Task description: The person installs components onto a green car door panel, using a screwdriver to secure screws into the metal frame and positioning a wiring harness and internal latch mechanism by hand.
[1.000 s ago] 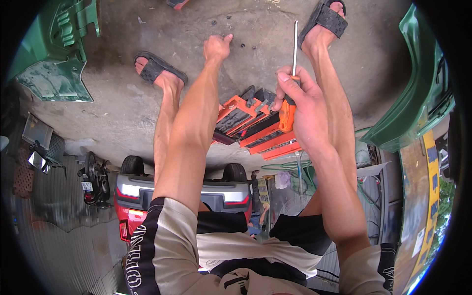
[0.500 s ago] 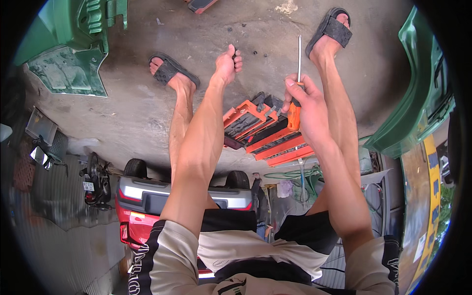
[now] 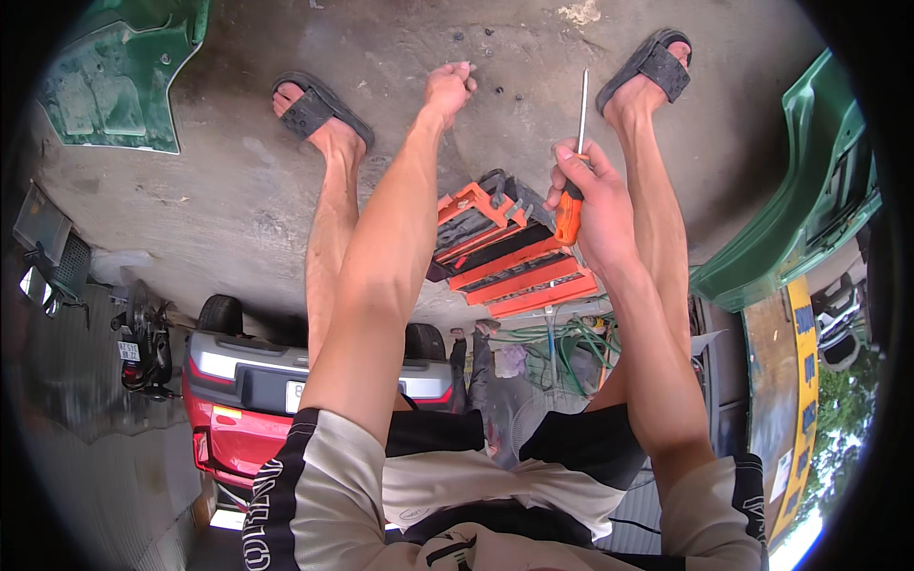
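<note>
My right hand [image 3: 602, 205] is closed round the orange and black handle of a screwdriver [image 3: 569, 211]. Its bare metal shaft points away from me, toward the far floor. Held low over the concrete, my left hand [image 3: 447, 92] has its fingers curled in. Whatever lies inside those fingers is hidden. Several small dark pieces, perhaps fasteners [image 3: 500, 90], are scattered on the floor just right of the left hand. Between my forearms sits an opened orange and black toolbox [image 3: 519, 252] with tiered trays.
Green body panels lie at the far left [image 3: 109, 90] and the right [image 3: 795, 205]. My sandalled feet flank the work spot. Behind me, low in the picture, are a red car [image 3: 271, 381], a motorcycle [image 3: 143, 347] and a coiled green hose [image 3: 571, 343].
The whole view has shifted slightly. My left hand has moved a little farther away, and the dark thing glimpsed in its curled fingers is now hidden. The right hand keeps its hold on the screwdriver.
</note>
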The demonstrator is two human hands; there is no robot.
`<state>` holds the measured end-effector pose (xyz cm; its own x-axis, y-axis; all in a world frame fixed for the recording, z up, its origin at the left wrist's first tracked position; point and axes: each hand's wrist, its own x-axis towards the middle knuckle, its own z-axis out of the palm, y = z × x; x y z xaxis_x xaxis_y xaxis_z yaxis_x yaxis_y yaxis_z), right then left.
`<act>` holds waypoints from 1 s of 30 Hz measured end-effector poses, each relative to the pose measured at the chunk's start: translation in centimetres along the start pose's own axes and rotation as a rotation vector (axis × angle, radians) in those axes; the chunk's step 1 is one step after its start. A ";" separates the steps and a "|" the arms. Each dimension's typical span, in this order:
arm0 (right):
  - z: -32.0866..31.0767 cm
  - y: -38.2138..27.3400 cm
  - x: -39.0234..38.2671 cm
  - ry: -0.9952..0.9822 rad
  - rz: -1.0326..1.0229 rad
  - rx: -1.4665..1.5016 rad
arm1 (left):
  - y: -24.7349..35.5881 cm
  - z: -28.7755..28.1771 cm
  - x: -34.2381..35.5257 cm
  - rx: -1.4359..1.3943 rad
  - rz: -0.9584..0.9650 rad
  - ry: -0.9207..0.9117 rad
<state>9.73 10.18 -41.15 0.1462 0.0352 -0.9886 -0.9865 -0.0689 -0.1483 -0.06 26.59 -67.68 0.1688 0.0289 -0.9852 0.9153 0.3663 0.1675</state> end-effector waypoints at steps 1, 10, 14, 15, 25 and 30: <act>0.3 0.1 0.0 -0.007 0.002 0.030 | 0.0 -0.3 0.4 -0.149 0.002 -0.023; 0.0 -0.2 0.0 -0.005 -0.019 0.098 | -0.2 1.9 -1.9 -0.093 -0.091 0.010; -0.4 -1.3 -0.1 0.000 -0.013 0.123 | -0.7 1.7 -1.5 -0.168 -0.141 -0.024; -0.6 -1.4 -0.1 0.000 -0.009 0.135 | -0.8 1.7 -1.3 -0.219 -0.150 -0.007; -1.2 -2.5 -0.3 -0.012 0.003 0.245 | -0.1 3.1 0.3 -0.308 -0.105 0.074; -1.3 -2.9 -0.4 -0.012 0.005 0.236 | 0.1 2.8 0.9 -0.430 -0.113 0.022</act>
<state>12.64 9.07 -40.38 0.1413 0.0477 -0.9888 -0.9773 0.1659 -0.1317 1.15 24.07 -68.44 0.0643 -0.0158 -0.9978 0.6911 0.7220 0.0331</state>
